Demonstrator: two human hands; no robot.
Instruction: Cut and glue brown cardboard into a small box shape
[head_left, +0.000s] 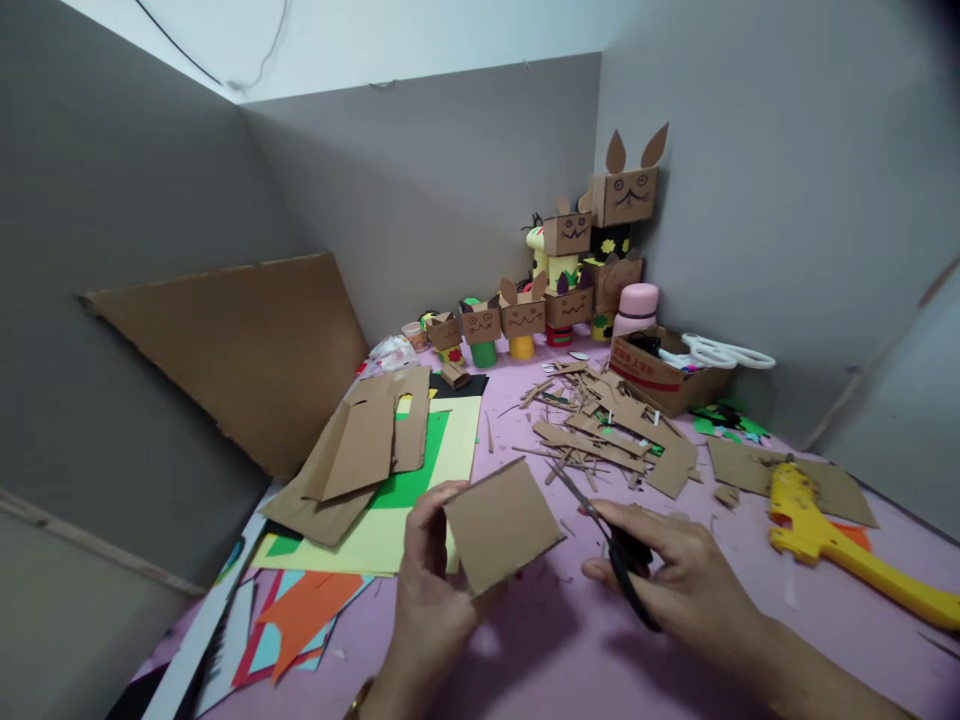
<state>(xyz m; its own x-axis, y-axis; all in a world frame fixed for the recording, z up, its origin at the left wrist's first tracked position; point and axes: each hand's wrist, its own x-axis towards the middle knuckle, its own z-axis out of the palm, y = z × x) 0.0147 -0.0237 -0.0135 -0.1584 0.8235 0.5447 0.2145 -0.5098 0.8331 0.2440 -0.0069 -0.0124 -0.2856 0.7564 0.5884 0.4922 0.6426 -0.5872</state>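
Left hand (435,590) gripping one cardboard piece (502,525).
Right hand (679,570) gripping one pair of scissors (622,565); one yellow glue gun (840,549) lies nearby.

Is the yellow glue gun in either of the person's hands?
No, the glue gun lies apart, while the left hand holds a cardboard piece and the right hand holds scissors.

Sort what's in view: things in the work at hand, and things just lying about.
In the work:
cardboard piece, in the left hand
black-handled scissors, in the right hand

Seemingly just lying about:
yellow glue gun, untouched
pink bottle
orange paper
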